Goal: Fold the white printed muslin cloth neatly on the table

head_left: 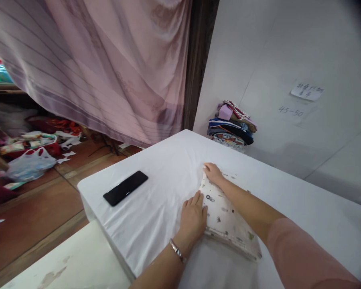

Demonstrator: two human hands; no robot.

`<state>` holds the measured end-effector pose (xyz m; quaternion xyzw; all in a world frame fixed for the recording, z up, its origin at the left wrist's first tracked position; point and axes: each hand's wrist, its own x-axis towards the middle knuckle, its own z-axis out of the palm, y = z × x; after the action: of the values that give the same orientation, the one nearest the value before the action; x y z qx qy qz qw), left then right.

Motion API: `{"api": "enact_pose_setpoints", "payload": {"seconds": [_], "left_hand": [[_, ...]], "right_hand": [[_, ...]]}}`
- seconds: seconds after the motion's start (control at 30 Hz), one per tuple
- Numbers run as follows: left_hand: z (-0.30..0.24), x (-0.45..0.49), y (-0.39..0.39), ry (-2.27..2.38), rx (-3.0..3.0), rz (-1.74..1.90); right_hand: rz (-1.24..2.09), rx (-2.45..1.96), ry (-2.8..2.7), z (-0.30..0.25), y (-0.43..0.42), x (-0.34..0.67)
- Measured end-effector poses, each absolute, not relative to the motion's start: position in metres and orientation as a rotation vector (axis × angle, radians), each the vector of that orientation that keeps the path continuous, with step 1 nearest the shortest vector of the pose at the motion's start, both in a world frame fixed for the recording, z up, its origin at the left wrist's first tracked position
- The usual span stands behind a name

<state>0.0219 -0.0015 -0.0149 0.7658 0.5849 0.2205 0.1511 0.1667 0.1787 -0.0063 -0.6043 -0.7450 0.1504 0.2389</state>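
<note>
A white folded cloth (221, 208) with small printed figures lies on the white-covered table (156, 224). My left hand (193, 216), with a silver bracelet at its wrist, rests on the cloth's left edge, fingers stretched out. At the far corner my right hand (213, 173) has its fingers curled and pressed on the cloth. My right forearm passes over the cloth and covers part of its right side. The near edge shows several folded layers.
A black phone (125, 188) lies on the table's left part. Folded clothes (231, 124) are stacked by the white wall beyond the table. A pink curtain (132, 72) hangs behind. Plastic bags (30, 164) and clutter are on the floor at left.
</note>
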Motion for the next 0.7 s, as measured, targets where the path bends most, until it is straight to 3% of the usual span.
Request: {"api": "enact_pose_setpoints", "payload": {"seconds": [0.37, 0.7], "left_hand": [[-0.018, 0.02, 0.0, 1.679, 2.253, 0.687], [-0.018, 0.016, 0.004, 1.642, 2.255, 0.709]], "right_hand": [[0.217, -1.555, -2.286, -0.009, 0.126, 0.151], [0.557, -1.629, -2.369, 0.019, 0.088, 0.148]]}}
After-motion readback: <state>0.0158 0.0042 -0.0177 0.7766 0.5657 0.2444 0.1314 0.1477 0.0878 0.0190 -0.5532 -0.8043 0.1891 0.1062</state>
